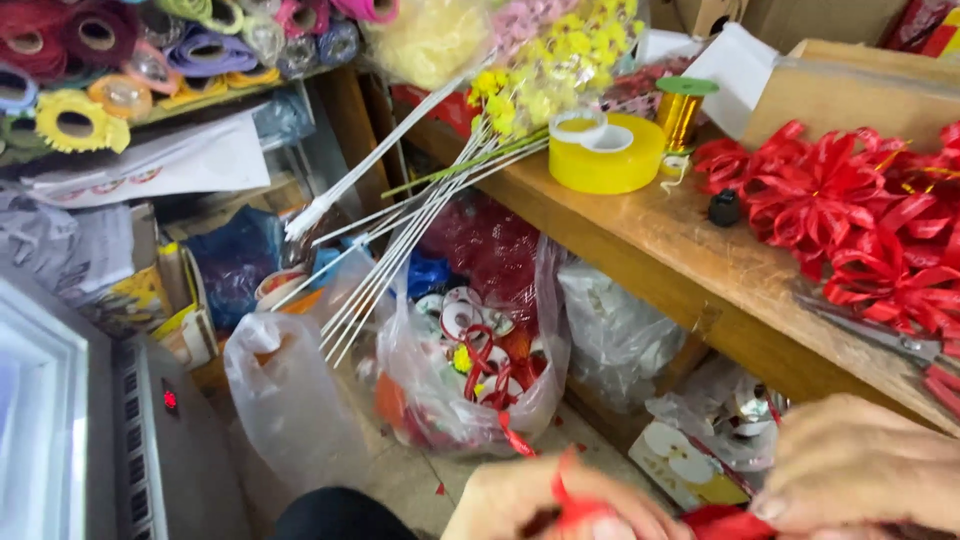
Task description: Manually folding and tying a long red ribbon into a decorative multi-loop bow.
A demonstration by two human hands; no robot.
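Both hands, left (pixel 560 505) and right (pixel 860 470), pinch red ribbon (pixel 720 522) near a scrap-filled plastic bag (pixel 470 370).

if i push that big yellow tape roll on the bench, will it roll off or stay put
The yellow tape roll lies flat on the wooden bench, so it would probably slide, not roll. It looks thick and fairly heavy. A smaller roll resting on top might slip off.

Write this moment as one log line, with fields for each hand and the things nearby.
left hand: pinching red ribbon | right hand: on same ribbon | bench: red bows, yellow tape, scissors
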